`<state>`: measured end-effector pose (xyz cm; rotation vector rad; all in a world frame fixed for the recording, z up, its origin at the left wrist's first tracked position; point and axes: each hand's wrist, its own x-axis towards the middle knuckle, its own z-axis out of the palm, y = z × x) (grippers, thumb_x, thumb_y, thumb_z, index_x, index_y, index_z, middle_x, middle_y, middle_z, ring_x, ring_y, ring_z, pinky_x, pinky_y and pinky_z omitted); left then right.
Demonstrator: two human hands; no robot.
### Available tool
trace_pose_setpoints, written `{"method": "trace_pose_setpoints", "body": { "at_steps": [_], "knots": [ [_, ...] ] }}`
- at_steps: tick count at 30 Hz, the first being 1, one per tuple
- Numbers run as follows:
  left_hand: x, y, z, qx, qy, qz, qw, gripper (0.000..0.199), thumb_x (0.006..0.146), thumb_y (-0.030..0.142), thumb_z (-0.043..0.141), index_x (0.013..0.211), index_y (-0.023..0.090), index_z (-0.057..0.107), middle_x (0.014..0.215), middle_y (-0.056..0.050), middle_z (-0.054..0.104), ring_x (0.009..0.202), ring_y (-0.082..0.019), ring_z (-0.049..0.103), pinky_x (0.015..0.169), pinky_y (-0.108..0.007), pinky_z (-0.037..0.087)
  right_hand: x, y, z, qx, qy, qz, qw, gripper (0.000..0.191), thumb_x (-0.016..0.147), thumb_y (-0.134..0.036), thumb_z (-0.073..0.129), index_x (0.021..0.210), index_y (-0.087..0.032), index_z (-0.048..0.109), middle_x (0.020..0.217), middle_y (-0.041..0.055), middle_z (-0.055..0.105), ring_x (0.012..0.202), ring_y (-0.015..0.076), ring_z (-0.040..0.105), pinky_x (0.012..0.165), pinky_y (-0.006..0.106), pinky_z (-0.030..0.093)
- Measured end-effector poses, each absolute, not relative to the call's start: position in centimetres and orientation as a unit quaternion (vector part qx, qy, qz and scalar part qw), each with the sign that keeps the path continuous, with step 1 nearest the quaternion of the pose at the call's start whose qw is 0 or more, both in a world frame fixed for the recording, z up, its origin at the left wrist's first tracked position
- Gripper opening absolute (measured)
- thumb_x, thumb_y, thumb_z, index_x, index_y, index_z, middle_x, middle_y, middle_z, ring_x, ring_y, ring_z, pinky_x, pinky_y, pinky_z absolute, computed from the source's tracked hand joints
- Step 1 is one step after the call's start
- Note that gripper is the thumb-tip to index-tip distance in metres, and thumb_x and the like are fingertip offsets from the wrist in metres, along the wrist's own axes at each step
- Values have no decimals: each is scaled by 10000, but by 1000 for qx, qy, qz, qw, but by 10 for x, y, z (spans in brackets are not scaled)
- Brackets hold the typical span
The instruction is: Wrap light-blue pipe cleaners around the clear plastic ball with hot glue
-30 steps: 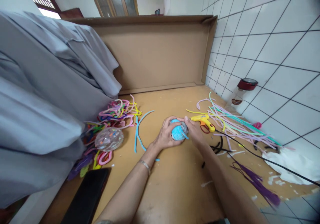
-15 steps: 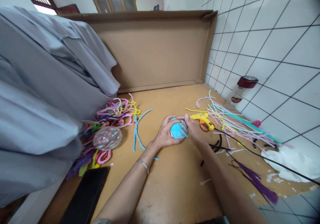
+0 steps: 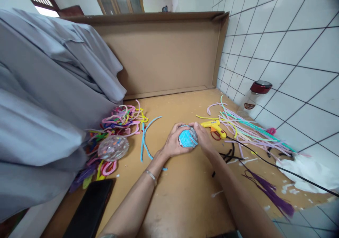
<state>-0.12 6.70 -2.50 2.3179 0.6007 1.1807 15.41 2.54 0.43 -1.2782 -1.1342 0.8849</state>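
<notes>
A ball partly wrapped in bright blue fuzzy stems is held above the middle of the table. My left hand curls around its left side, with a bracelet on the wrist. My right hand presses on the ball's upper right side, where a clear, uncovered part shows. Just beyond my right hand lies a yellow glue gun. Loose blue stems rest on the table to the left of my left hand.
A clear ball sits by a colourful stem pile, near a black phone and grey cloth. At right are pastel stems, a black cable, a purple tassel and a red-lidded jar. Cardboard stands behind.
The ball has turned slightly in my hands, and the blue stem end on its right side now lies closer against it. My right hand has shifted slightly left.
</notes>
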Motion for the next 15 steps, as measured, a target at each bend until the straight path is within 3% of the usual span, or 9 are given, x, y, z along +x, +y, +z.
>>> {"method": "trace_pose_setpoints", "body": {
  "at_steps": [3, 10, 15],
  "knots": [
    [-2, 68, -24, 853, 203, 430, 216, 749, 562, 307, 823, 1245, 216, 529, 1330, -132, 375, 1308, -324, 388, 1077, -508, 384, 154, 28, -1, -568, -478, 368, 560, 665, 777, -764, 406, 975, -200, 697, 1066, 97, 708, 1027, 259, 627, 935, 405, 463],
    [-5, 67, -21, 871, 176, 407, 210, 720, 590, 326, 818, 1243, 213, 537, 1347, -138, 349, 1334, -333, 366, 1088, -503, 377, 157, 27, 2, -564, -478, 381, 555, 686, 761, -784, 416, 886, -193, 741, 969, 108, 749, 945, 274, 673, 885, 415, 497],
    [-5, 66, -23, 874, 184, 396, 215, 718, 589, 314, 817, 1243, 220, 536, 1352, -139, 350, 1325, -332, 372, 1077, -513, 382, 159, 24, 8, -504, -496, 420, 569, 631, 813, -734, 407, 844, -218, 769, 1014, 101, 748, 1054, 272, 657, 959, 422, 476]
  ]
}}
